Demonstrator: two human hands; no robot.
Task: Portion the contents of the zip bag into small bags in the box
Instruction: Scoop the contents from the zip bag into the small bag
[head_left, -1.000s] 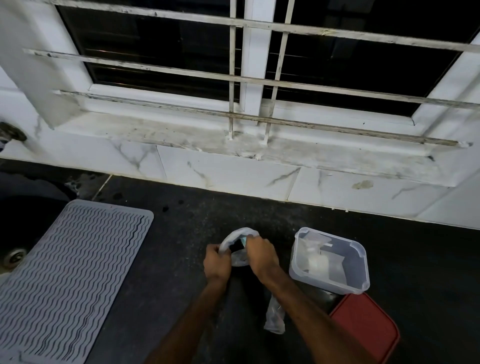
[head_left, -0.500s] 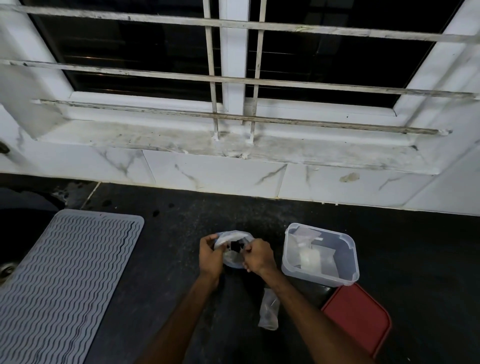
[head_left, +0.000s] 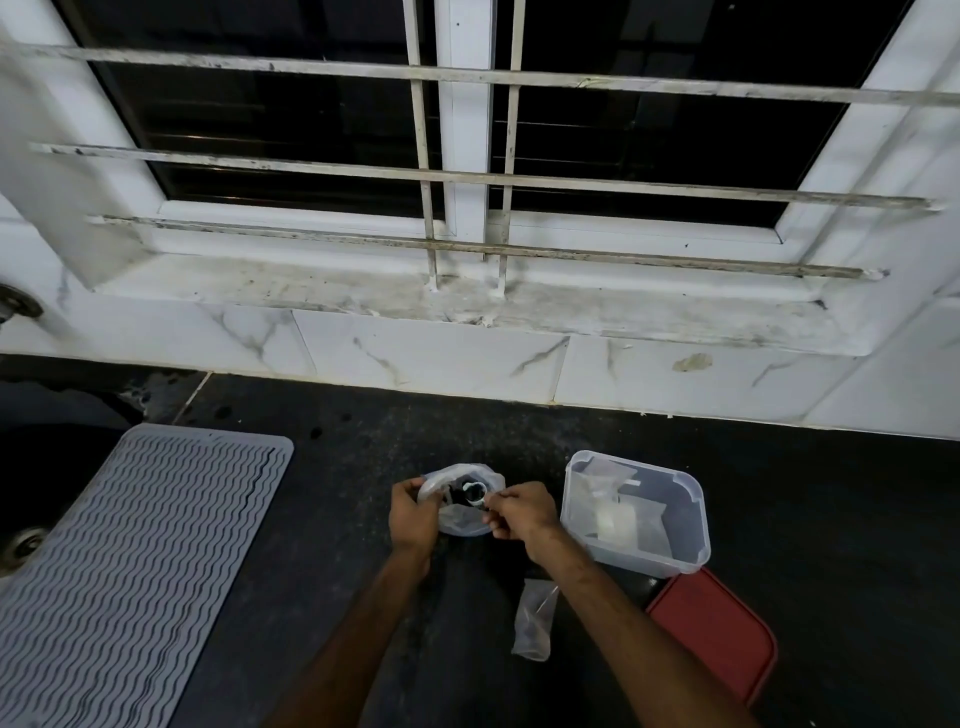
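A clear zip bag stands open on the dark counter, with dark contents inside. My left hand grips its left rim. My right hand holds a small white spoon at the bag's mouth. To the right stands a clear plastic box with small clear bags lying in it. One small clear bag lies on the counter under my right forearm.
A red lid lies in front of the box. A grey ribbed mat covers the counter's left side, beside a sink drain. A white tiled wall and barred window rise behind.
Both hands have stayed at the zip bag's mouth. The bag's mouth has widened, and the white spoon now shows at its opening by my right hand.
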